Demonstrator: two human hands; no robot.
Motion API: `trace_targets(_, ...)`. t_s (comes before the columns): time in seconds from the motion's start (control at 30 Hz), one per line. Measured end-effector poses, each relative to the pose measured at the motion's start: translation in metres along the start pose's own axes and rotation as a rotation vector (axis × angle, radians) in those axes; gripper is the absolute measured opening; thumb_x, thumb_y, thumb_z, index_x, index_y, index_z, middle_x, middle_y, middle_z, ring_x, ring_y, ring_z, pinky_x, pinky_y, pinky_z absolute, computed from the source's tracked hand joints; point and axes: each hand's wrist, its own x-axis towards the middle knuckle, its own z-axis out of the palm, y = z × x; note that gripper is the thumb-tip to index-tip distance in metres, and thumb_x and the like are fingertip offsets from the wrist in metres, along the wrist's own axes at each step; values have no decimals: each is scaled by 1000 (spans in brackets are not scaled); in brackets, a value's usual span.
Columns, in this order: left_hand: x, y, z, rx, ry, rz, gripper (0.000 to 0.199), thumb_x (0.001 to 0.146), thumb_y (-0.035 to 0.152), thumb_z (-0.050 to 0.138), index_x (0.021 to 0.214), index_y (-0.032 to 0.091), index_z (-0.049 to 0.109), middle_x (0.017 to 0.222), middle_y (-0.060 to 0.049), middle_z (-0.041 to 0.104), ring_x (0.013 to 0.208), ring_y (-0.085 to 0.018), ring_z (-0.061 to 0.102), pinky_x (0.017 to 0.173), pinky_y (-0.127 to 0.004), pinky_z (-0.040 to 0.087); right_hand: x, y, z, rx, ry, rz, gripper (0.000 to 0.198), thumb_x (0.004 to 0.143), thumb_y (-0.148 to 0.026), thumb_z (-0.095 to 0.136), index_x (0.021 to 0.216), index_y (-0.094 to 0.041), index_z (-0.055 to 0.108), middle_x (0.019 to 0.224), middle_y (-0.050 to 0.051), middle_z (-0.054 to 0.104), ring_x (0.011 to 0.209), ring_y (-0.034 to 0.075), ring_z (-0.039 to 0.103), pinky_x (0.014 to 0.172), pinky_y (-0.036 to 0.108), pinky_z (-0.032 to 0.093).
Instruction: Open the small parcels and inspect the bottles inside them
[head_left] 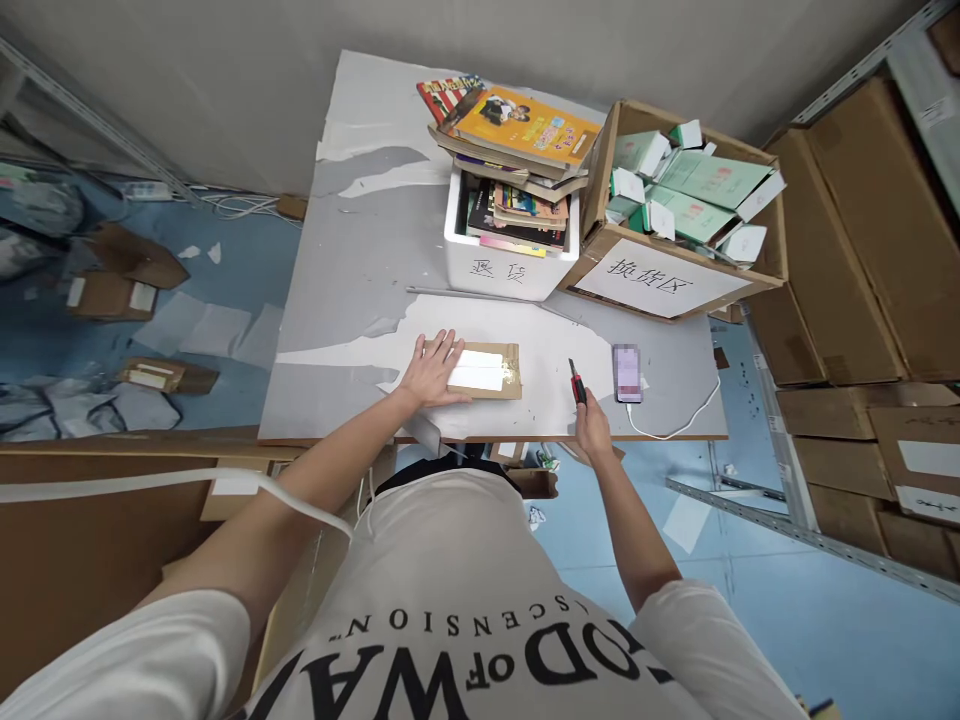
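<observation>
My left hand point(435, 372) lies with spread fingers on the left end of a small brown cardboard box point(512, 372). A white label point(477, 370) covers much of the box's top, and shiny tape shows at its right end. In my right hand point(592, 425) is a red and black utility knife point(577, 384), its blade pointing away from me. The knife is apart from the box, to its right. Just right of the knife lies a phone point(628, 374) with a white cable plugged into it.
Behind the small box stand a white bin point(512, 265) piled with books point(525, 125) and a carton point(686, 290) of green-and-white boxes. All rest on a worn grey-white table point(352, 260). Large cartons point(862, 230) fill shelving at right. A white cable point(180, 480) crosses my left arm.
</observation>
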Motion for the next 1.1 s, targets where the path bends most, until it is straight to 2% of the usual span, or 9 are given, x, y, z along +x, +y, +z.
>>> trace_targets(0.13, -9, 8, 1, 10, 72, 39, 75, 87, 56, 41, 145, 10, 31, 153, -21, 22, 143, -35, 12, 112, -58, 3, 12, 7, 53, -154, 33, 94, 59, 90, -31, 30, 146, -12, 30, 119, 22, 48, 109, 34, 50, 90, 48, 42)
trace_targets(0.3, -32, 19, 15, -47, 102, 82, 49, 92, 38, 40, 134, 14, 47, 140, -19, 45, 134, -30, 36, 113, -50, 22, 2, 20, 93, -230, 62, 124, 60, 87, -25, 36, 146, -14, 30, 121, 22, 45, 114, 35, 45, 91, 50, 39)
trace_targets(0.43, -43, 18, 35, -88, 114, 91, 43, 92, 22, 39, 133, 19, 48, 129, -16, 54, 125, -27, 46, 111, -49, 29, 4, 10, 89, -239, 168, 72, 58, 88, -30, 40, 144, -17, 32, 130, 22, 39, 121, 36, 38, 96, 55, 33)
trace_targets(0.53, -43, 18, 46, -99, 131, 65, 43, 92, 17, 36, 132, 19, 50, 131, -13, 55, 127, -26, 45, 110, -48, 30, 23, -30, 68, -181, 291, -60, 60, 91, -37, 34, 146, -16, 25, 138, 23, 32, 128, 35, 32, 99, 55, 30)
trace_targets(0.6, -42, 19, 50, -117, 135, 42, 42, 92, 17, 35, 130, 17, 52, 130, -13, 56, 127, -25, 45, 110, -46, 30, 39, -70, 54, -160, 306, -256, 60, 94, -40, 30, 148, -17, 20, 140, 21, 32, 130, 32, 30, 102, 52, 29)
trace_targets(0.73, -40, 21, 51, -158, 102, 31, 39, 92, 17, 37, 127, 15, 56, 125, -14, 60, 119, -25, 52, 105, -42, 38, 60, -145, 46, -353, -20, -762, 63, 90, -44, 46, 145, -18, 28, 148, 18, 30, 136, 33, 25, 107, 50, 22)
trace_targets(0.8, -39, 21, 50, -165, 86, 36, 39, 92, 18, 39, 127, 16, 56, 124, -14, 60, 116, -25, 54, 102, -43, 40, 62, -168, 51, -485, -158, -884, 62, 88, -39, 51, 144, -19, 31, 150, 17, 29, 135, 34, 27, 107, 52, 21)
trace_targets(0.97, -40, 20, 50, -168, 102, 38, 40, 91, 18, 39, 129, 18, 54, 124, -15, 59, 116, -26, 54, 101, -47, 41, 64, -185, 53, -695, -227, -933, 48, 93, -13, 30, 141, -12, 33, 144, 21, 39, 129, 34, 40, 102, 52, 28)
trace_targets(1.1, -44, 21, 54, -139, 105, 51, 40, 91, 16, 37, 127, 17, 54, 124, -14, 59, 116, -25, 53, 103, -44, 39, 87, -199, 31, -698, -378, -851, 36, 96, -21, 28, 126, -15, 47, 114, 17, 64, 102, 30, 60, 86, 40, 42)
